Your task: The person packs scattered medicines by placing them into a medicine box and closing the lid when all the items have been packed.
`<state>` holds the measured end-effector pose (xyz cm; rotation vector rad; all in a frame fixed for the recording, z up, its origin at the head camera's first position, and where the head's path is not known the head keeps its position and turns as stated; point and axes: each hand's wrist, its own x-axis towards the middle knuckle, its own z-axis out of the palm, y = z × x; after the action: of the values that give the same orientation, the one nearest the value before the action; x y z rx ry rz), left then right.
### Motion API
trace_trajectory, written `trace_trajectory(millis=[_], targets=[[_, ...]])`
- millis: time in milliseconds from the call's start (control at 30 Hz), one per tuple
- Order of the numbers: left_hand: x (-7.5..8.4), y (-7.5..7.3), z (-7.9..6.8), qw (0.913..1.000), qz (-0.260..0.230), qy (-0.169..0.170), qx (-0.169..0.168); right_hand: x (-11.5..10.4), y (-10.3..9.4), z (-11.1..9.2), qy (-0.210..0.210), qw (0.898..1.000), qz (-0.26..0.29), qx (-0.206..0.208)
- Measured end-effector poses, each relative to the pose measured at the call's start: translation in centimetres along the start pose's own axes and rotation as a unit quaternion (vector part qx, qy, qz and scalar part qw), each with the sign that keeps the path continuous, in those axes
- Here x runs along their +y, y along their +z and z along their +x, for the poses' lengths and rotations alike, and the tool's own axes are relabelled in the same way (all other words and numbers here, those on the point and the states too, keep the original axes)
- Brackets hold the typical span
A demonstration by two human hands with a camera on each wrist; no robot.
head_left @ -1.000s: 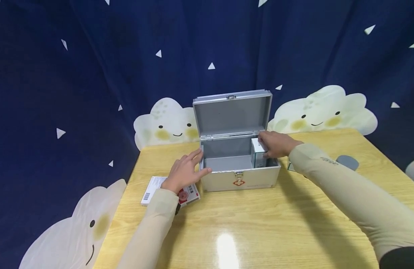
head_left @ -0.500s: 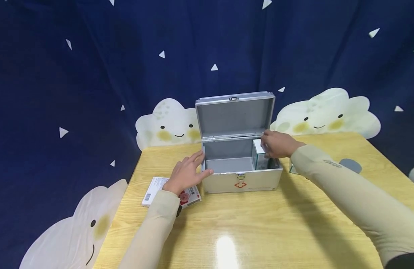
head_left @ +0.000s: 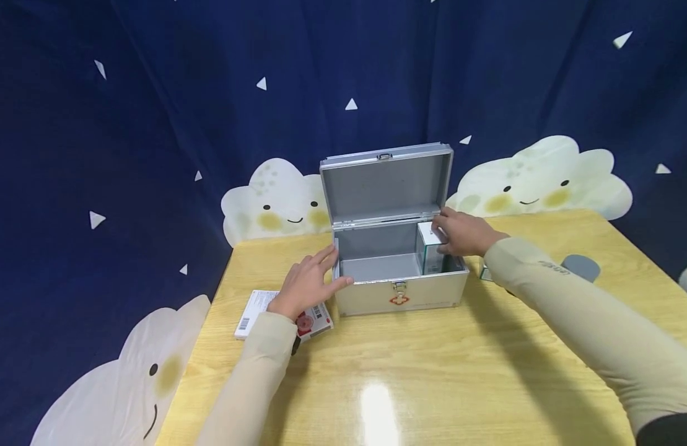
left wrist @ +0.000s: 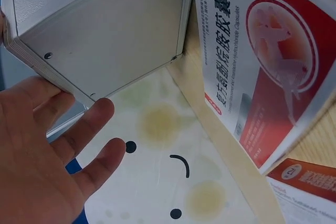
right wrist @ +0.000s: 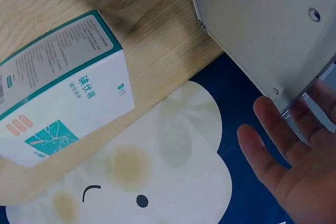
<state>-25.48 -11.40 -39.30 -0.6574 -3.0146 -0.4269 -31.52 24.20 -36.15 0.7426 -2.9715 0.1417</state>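
Note:
A silver first-aid case (head_left: 427,295) with a red cross stands with its lid (head_left: 385,186) raised. My right hand (head_left: 467,234) reaches over its right end. Thumb and forefinger hold a white and teal medicine box (head_left: 430,257) upright inside; the exact contact is partly hidden. In the right wrist view, the outer fingers (right wrist: 252,137) extend past the case wall (right wrist: 262,19). My left hand (head_left: 306,285), fingers spread, rests against the case's left rim. Below that hand lie a white carton (head_left: 255,313) and a red and white capsule box (head_left: 315,322), also close in the left wrist view.
A white and teal iodophor swab box (right wrist: 73,93) lies right of the case, mostly behind my right sleeve in the head view. Farther right is a grey round patch (head_left: 581,267) on the wooden table (head_left: 432,371). A blue cloud-print curtain (head_left: 298,49) hangs behind.
The head view shifts slightly. My right thumb and fingers have moved a little at the medicine box, which stays at the right end of the case. The left hand keeps its place.

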Motion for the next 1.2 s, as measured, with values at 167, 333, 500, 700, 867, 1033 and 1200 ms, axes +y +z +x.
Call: trace_trajectory(millis=[167,333,500,700,867,1033,1200], targets=[[0.0,-0.3,0.2,1.0,0.003,0.004,-0.005,0.0,-0.3,-0.1,-0.004,1.0,0.005,0.007],[-0.2,-0.6,0.1,0.9999,0.001,0.009,-0.012,-0.1,0.0,-0.3,-0.015,0.999,0.043,0.007],[-0.6,-0.7,-0.1,0.9999,0.004,0.006,-0.014,-0.4,0.0,-0.5,-0.033,0.998,0.06,0.018],[-0.5,-0.7,0.0,0.9998,-0.006,0.016,-0.014,-0.3,-0.1,-0.8,-0.022,0.998,0.061,0.016],[-0.3,-0.6,0.0,0.9996,-0.013,0.014,-0.02,0.0,-0.2,-1.1,-0.008,0.998,0.058,-0.004],[-0.5,-0.4,0.0,0.9994,-0.022,0.014,-0.025,0.8,-1.5,-1.8,0.015,0.993,0.116,-0.029],[-0.5,-0.4,-0.1,0.999,-0.034,0.015,-0.024,2.4,-3.6,-3.4,0.056,0.985,0.164,-0.021]])
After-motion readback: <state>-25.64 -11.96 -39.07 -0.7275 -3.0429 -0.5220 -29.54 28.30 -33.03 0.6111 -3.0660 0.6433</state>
